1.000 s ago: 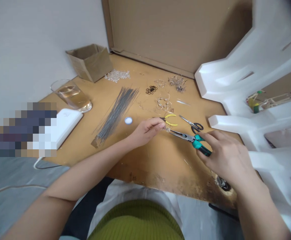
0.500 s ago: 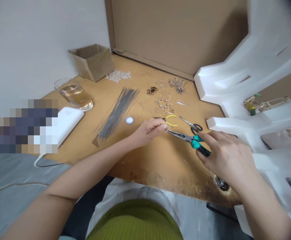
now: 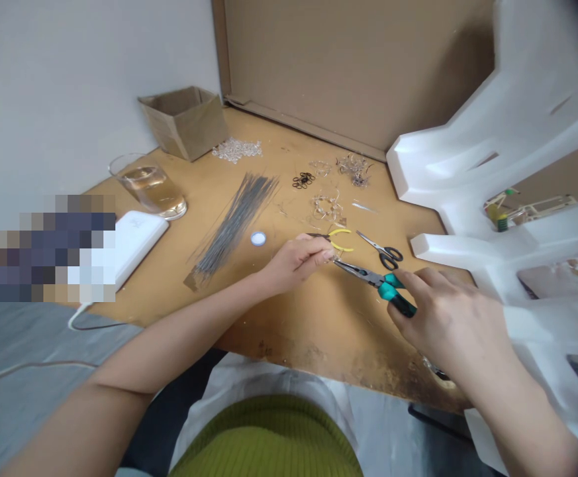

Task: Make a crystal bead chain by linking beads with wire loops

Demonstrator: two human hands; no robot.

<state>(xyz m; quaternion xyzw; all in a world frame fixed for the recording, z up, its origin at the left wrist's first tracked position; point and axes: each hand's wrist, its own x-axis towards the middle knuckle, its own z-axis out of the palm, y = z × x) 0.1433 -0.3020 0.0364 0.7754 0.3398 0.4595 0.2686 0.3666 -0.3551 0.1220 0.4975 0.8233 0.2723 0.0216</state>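
Observation:
My right hand (image 3: 450,318) is wrapped round the green-and-black handles of long-nose pliers (image 3: 368,277), whose jaws point left. Their tip meets a small piece of wire (image 3: 335,259) that sticks out of my left hand (image 3: 301,262). Thumb and forefinger of that hand pinch the piece; most of it is hidden, and its exact shape is too small to tell. Just behind the fingers lie yellow-handled pliers (image 3: 341,240), partly covered by my left hand. Scissors with black handles (image 3: 385,254) rest to the right of them.
A bundle of thin grey wires (image 3: 236,222) lies left of centre, beside a small white round lid (image 3: 258,238). Farther back are clear beads (image 3: 239,150), a cardboard box (image 3: 184,126), black rings (image 3: 303,180) and bent wire pieces (image 3: 326,207). A glass of liquid (image 3: 152,189) stands left; white foam (image 3: 437,245) borders the right.
Both hands stay almost in place, with the plier tip still at the wire piece. My right hand has shifted very slightly, and the whole view has moved a little.

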